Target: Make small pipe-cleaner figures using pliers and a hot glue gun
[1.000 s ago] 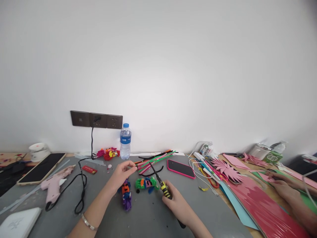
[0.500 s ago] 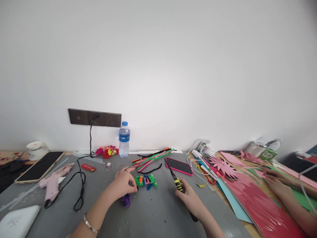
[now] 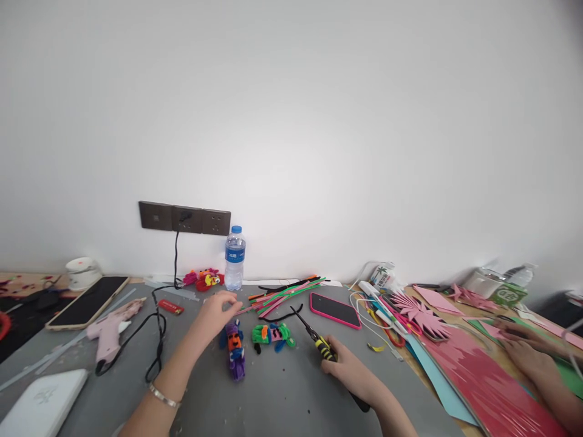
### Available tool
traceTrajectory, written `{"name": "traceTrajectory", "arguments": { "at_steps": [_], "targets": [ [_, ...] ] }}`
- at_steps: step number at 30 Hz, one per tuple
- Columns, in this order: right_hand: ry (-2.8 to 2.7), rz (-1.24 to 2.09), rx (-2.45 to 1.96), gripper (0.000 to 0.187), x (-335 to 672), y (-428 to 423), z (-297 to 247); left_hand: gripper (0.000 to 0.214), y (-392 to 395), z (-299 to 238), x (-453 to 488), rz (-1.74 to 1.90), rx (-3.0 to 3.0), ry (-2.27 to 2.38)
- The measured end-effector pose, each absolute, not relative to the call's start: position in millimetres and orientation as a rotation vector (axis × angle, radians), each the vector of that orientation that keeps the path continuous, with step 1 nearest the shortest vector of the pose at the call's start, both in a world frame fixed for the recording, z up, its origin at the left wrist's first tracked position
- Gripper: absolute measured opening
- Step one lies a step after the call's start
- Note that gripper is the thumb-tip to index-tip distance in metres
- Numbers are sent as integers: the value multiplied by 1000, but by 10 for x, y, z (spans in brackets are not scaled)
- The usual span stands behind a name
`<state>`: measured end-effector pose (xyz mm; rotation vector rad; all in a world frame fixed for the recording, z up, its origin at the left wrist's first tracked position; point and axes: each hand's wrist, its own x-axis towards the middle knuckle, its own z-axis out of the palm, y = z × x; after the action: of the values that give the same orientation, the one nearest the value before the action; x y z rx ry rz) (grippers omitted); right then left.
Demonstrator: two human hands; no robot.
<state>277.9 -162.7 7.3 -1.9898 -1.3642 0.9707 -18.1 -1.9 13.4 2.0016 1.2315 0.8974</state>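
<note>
My left hand point(image 3: 217, 315) is at the left end of the pipe cleaner pile point(image 3: 286, 294), thumb and index finger pinched on the end of a pink pipe cleaner point(image 3: 248, 308). In my right hand point(image 3: 348, 367) are long-nose pliers point(image 3: 324, 349) with black-and-yellow handles, their jaws pointing up and left. Between the hands lies a green pipe cleaner figure point(image 3: 276, 334) with orange, pink and blue parts. A small black piece point(image 3: 257, 349) rests beside it. Below my left hand is a purple figure point(image 3: 235, 352) with an orange face. A black pipe cleaner point(image 3: 285, 317) curves in front of the pile.
A pink glue gun point(image 3: 108, 334), a phone point(image 3: 86, 303) and a white box point(image 3: 43, 403) are on the left. A water bottle point(image 3: 235, 258) stands by the wall. Right of centre lies a pink-cased phone point(image 3: 334, 311). Another person's hands point(image 3: 523, 346) work with paper at far right.
My left hand has moved up and away from the green figure to the pipe cleaners, uncovering the purple figure and the black piece. The view has shifted slightly left. The pliers stay in my right hand.
</note>
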Motion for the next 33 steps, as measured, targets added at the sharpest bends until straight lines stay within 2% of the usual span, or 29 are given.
{"name": "traceTrajectory", "arguments": {
  "at_steps": [3,6,10,13,19,25,29,33],
  "targets": [
    [-1365,952,-1999,22,2774,-1626,58,19,234,47,-396,1086,2222,1516],
    [-1355,937,-2018,23,2763,-1630,52,31,454,-57,-578,1141,2223,1694],
    [-1361,936,-2047,27,2747,-1629,68,44,600,-209,-665,1110,2221,1880],
    [-1383,939,-2059,32,2745,-1627,76,45,627,-303,-678,1027,2218,1991],
    [-1372,953,-2073,35,2754,-1629,57,32,648,-302,-776,887,2208,2128],
    [-1401,926,-2075,27,2757,-1632,46,16,632,-308,-816,826,2209,2091],
    [-1383,952,-2091,32,2749,-1638,56,11,628,-335,-826,903,2171,2084],
    [-1400,941,-2086,34,2750,-1633,63,15,679,-351,-847,1061,2150,2040]
  ]
}}
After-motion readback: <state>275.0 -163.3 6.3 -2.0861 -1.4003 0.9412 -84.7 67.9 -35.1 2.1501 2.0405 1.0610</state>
